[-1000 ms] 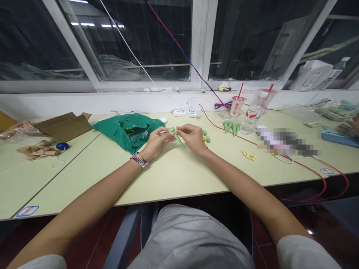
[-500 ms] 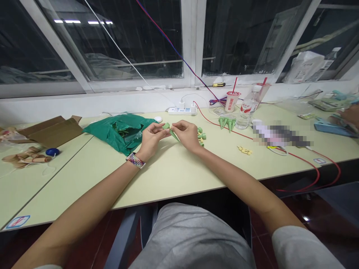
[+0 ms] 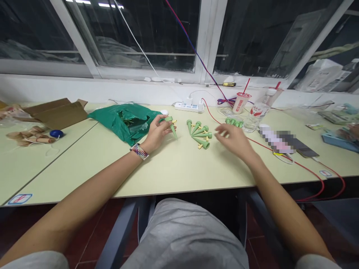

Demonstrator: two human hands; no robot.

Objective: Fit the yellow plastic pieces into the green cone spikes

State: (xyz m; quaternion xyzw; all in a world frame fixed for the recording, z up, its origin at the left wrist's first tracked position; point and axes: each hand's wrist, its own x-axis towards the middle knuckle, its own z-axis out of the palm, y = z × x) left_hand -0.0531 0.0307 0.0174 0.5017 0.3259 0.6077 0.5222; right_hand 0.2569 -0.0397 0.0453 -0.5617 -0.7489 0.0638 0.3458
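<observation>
My left hand (image 3: pixel 158 134) holds a green plant watering spike (image 3: pixel 173 130), its cone pointing down and a small yellow valve sticking out near the cap. My right hand (image 3: pixel 235 142) is over the table to the right, fingers apart, with nothing seen in it. Between the hands several green watering spikes with yellow valves (image 3: pixel 206 143) lie fanned out on the table. Just behind my right hand, more green spikes (image 3: pixel 235 122) stand in a row, partly covered by it. The small yellow valves seen earlier on the table are hidden behind my right hand.
A torn green plastic bag (image 3: pixel 112 119) lies left of my left hand. Behind are a power strip (image 3: pixel 189 107), a cup with a straw (image 3: pixel 241 102) and a water bottle (image 3: pixel 256 114). A phone (image 3: pixel 307 148) and red cable lie right; a cardboard box (image 3: pixel 60 114) stands left.
My right hand has let go of the watering spike and moved right, opening its fingers. The spike stays in my left hand, where its yellow valve now shows. The view has shifted slightly.
</observation>
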